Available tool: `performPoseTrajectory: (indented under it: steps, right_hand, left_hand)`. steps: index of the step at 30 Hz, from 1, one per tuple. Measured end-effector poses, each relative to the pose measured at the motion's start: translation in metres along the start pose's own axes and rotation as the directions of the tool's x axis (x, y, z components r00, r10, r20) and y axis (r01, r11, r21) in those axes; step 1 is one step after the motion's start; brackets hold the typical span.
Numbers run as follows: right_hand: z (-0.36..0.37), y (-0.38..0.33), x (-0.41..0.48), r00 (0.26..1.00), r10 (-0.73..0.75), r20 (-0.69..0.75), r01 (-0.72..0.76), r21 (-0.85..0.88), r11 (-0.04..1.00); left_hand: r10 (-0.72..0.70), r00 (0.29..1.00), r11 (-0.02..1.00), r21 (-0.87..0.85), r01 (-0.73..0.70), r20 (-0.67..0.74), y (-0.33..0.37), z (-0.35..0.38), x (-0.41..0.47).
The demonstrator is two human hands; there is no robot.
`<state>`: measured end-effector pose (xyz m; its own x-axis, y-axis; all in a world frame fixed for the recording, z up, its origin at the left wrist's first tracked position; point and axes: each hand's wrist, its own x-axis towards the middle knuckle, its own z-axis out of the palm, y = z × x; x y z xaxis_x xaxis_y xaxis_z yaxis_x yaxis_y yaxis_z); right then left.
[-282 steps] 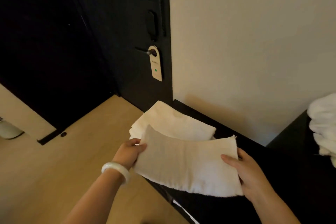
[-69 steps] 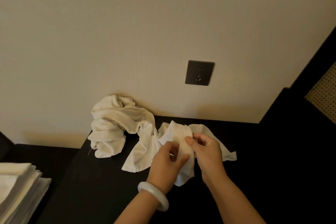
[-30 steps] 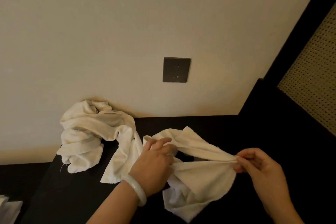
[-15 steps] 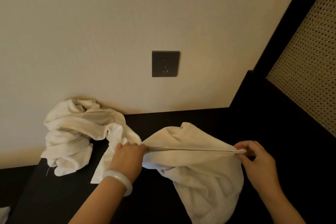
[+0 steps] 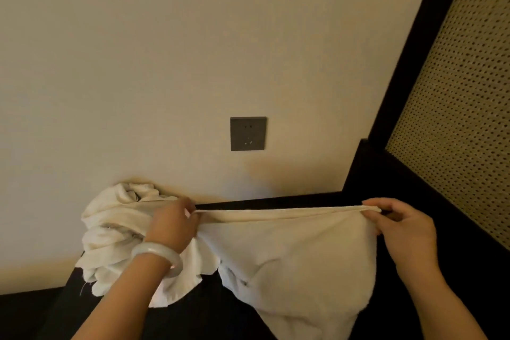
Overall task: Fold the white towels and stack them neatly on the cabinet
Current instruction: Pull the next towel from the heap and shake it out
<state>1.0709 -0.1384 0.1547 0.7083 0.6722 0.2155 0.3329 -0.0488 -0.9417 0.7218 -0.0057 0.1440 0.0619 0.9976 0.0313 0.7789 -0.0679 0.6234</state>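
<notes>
A white towel (image 5: 298, 262) hangs stretched between my hands above the dark cabinet top (image 5: 276, 199). My left hand (image 5: 172, 225), with a pale bangle on the wrist, pinches the towel's upper left corner. My right hand (image 5: 405, 232) pinches the upper right corner, so the top edge runs taut and level. The cloth sags below in a loose belly toward the lower right. A crumpled heap of white towels (image 5: 110, 232) lies on the cabinet against the wall, behind and left of my left hand.
A beige wall stands close behind the cabinet, with a dark socket plate (image 5: 247, 133) above the towel. A black frame with a perforated woven panel (image 5: 463, 107) rises on the right. A lower dark surface (image 5: 24, 312) sits at the bottom left.
My hands have drawn further apart and lifted, pulling the towel's top edge straight and wide. The view has tilted up and left.
</notes>
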Motion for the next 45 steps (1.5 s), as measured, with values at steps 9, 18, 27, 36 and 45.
performPoseTrajectory:
  steps: [9, 18, 27, 36, 45]
  right_hand:
    - [-0.017, -0.104, 0.044, 0.986, -0.159, 0.048, 0.132, 0.357, 0.925]
    - [-0.021, -0.121, 0.056, 0.95, -0.111, 0.291, 0.051, 0.207, 0.977]
    - [-0.031, -0.134, 0.058, 0.927, -0.162, 0.339, 0.088, 0.223, 0.971]
    - [-0.011, -0.101, 0.084, 0.924, -0.054, 0.378, 0.064, -0.015, 0.998]
    - [-0.039, -0.133, 0.075, 0.935, -0.32, 0.154, 0.271, 0.27, 0.924]
  left_hand:
    - [0.08, 0.981, 0.848, -0.506, -0.16, -0.176, 0.087, -0.132, 0.0]
    - [-0.003, 0.952, 0.929, -0.35, 0.115, 0.306, 0.082, -0.178, -0.003]
    - [0.024, 0.94, 0.778, -0.597, 0.195, 0.34, 0.086, -0.202, -0.011]
    - [-0.144, 0.936, 0.713, -0.622, 0.324, 0.322, 0.097, -0.163, 0.017]
    - [0.14, 0.988, 0.769, -0.636, -0.066, 0.067, 0.113, -0.194, 0.004]
